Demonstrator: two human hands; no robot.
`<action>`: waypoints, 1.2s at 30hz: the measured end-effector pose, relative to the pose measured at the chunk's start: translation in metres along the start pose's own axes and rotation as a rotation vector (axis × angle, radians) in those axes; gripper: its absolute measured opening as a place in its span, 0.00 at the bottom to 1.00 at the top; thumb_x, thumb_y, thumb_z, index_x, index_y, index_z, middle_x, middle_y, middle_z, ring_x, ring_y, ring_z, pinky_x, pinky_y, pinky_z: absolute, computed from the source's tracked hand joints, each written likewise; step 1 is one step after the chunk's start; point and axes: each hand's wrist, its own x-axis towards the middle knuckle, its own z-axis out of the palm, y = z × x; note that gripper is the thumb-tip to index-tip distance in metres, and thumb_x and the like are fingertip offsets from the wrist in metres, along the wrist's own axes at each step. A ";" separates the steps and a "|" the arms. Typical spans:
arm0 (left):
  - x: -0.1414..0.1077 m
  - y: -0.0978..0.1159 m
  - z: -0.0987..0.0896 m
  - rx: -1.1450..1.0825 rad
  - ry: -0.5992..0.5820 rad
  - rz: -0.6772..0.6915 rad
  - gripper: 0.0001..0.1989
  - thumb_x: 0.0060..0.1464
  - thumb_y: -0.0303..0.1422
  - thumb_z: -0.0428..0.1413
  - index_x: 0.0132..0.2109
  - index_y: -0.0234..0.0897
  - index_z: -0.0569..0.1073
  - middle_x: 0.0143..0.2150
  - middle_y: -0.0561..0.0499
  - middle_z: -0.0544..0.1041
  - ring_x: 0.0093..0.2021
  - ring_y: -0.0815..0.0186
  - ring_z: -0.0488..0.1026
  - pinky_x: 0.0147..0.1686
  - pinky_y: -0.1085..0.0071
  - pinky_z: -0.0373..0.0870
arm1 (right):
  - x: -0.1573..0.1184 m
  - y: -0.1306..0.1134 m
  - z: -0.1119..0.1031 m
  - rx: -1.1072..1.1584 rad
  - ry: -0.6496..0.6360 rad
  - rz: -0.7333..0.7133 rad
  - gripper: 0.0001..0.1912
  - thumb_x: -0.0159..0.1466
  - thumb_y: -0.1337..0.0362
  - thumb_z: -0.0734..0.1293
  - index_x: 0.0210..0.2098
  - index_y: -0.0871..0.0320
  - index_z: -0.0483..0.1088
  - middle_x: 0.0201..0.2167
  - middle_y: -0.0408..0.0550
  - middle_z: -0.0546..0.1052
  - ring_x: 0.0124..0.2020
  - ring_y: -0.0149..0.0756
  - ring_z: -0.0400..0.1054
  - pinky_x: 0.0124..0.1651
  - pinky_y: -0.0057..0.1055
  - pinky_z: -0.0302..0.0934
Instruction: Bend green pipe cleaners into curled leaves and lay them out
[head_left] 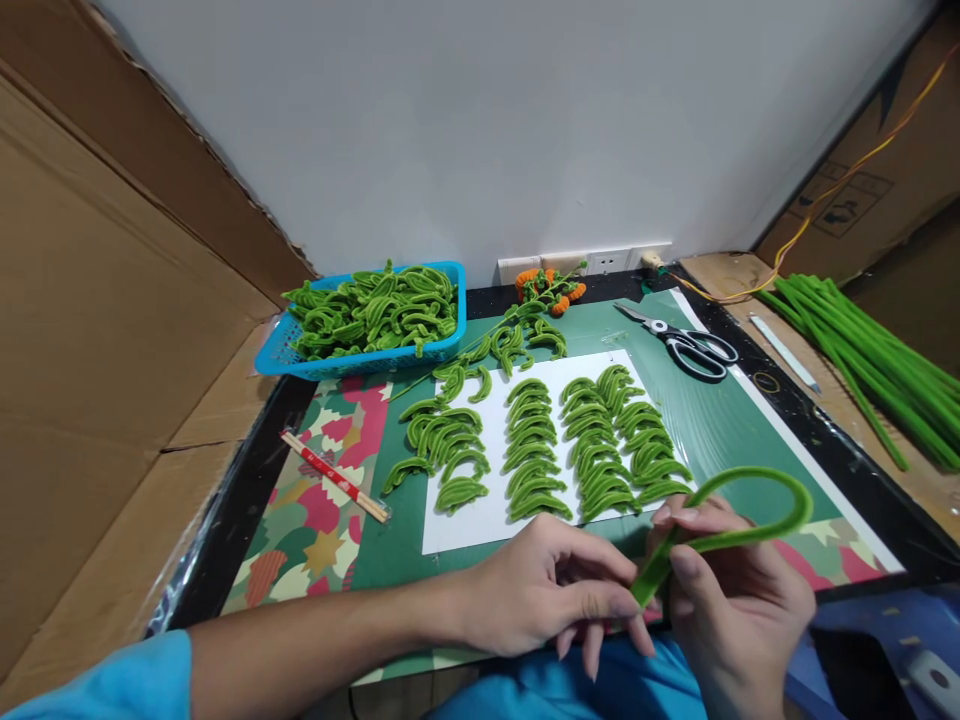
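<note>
A green pipe cleaner [801, 505] is bent into a loop between my hands at the front of the table. My left hand [551, 590] pinches its doubled lower end between thumb and fingers. Around the place where its two strands meet, my right hand [739, 600] is closed, and the loop sticks out to the right. Just beyond my hands, columns of curved green pipe-cleaner leaves [531, 430] lie on a white sheet of paper [457, 540]. Parts of the right fingers are hidden behind the pipe cleaner.
A blue basket [463, 320] heaped with green leaves stands back left. Scissors [682, 345] lie back right, near straight green pipe cleaners [862, 360]. Wrapped chopsticks [334, 475] lie left. An orange-and-green pipe-cleaner stem [551, 290] rests by the wall sockets [606, 262]. Cardboard [112, 270] walls the left.
</note>
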 end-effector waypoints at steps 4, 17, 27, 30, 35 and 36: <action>0.001 -0.005 -0.001 -0.051 0.006 -0.004 0.24 0.64 0.52 0.68 0.41 0.31 0.82 0.37 0.42 0.87 0.21 0.75 0.75 0.19 0.81 0.68 | 0.000 -0.001 0.001 0.031 -0.011 0.013 0.13 0.66 0.67 0.80 0.51 0.53 0.84 0.38 0.48 0.87 0.41 0.38 0.82 0.45 0.31 0.78; 0.001 -0.001 0.000 -0.041 0.047 0.014 0.26 0.64 0.55 0.67 0.40 0.34 0.76 0.28 0.53 0.79 0.18 0.77 0.64 0.18 0.80 0.60 | 0.015 -0.012 0.009 0.012 -0.146 -0.092 0.07 0.67 0.72 0.77 0.41 0.54 0.83 0.40 0.46 0.85 0.46 0.39 0.82 0.47 0.32 0.77; 0.001 0.000 0.001 0.080 0.044 0.053 0.31 0.70 0.58 0.59 0.32 0.33 0.76 0.24 0.52 0.76 0.17 0.76 0.62 0.18 0.79 0.59 | 0.013 -0.014 0.010 -0.048 -0.154 -0.074 0.08 0.66 0.73 0.77 0.39 0.53 0.84 0.40 0.47 0.84 0.44 0.42 0.82 0.45 0.35 0.78; 0.001 0.003 0.003 0.073 0.043 0.045 0.32 0.70 0.58 0.58 0.31 0.34 0.76 0.22 0.54 0.73 0.16 0.76 0.60 0.17 0.78 0.57 | 0.011 -0.014 0.010 -0.078 -0.121 -0.023 0.07 0.65 0.72 0.78 0.39 0.53 0.84 0.43 0.48 0.85 0.45 0.43 0.83 0.45 0.35 0.78; 0.000 0.007 0.004 0.092 0.040 0.040 0.31 0.71 0.58 0.58 0.33 0.34 0.75 0.28 0.50 0.79 0.19 0.76 0.63 0.20 0.78 0.61 | 0.010 -0.018 0.010 -0.109 -0.112 0.036 0.06 0.66 0.71 0.78 0.39 0.52 0.85 0.44 0.48 0.85 0.45 0.42 0.83 0.45 0.35 0.77; 0.000 0.007 0.004 0.098 0.040 0.038 0.30 0.71 0.57 0.58 0.33 0.34 0.75 0.28 0.50 0.79 0.19 0.76 0.63 0.20 0.78 0.61 | 0.010 -0.018 0.010 -0.115 -0.111 0.034 0.06 0.66 0.71 0.78 0.39 0.53 0.85 0.44 0.48 0.85 0.45 0.42 0.83 0.45 0.35 0.77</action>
